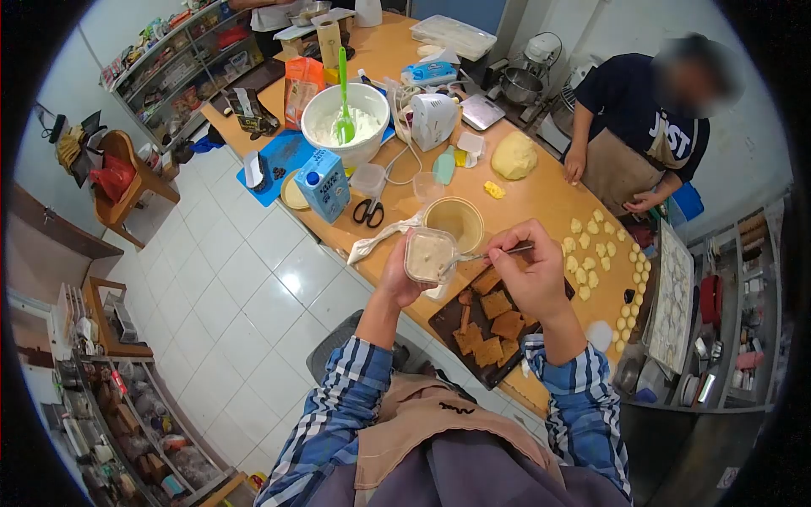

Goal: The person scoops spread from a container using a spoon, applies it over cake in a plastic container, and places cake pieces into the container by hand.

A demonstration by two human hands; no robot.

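My left hand (pixel 397 277) is wrapped round a small clear plastic container (pixel 429 256) with a beige, creamy mix in it. Between the fingertips of my right hand (pixel 534 272) is a metal spoon (pixel 473 256), its far end at the container's right edge. Just behind the container stands a round beige tub (pixel 475 213). A white piping bag (pixel 378 242) lies to the left. Below my right hand, a dark tray (pixel 445 326) carries several brown cake pieces (pixel 494 304), partly hidden by that hand.
A white bowl (pixel 314 111) of cream holds a green spatula (pixel 344 101). Near it are a blue carton (pixel 323 188), scissors (pixel 368 213) and a hand mixer (pixel 433 120). A co-worker (pixel 634 127) stands by a dough ball (pixel 514 155) and several small dough pieces (pixel 583 260).
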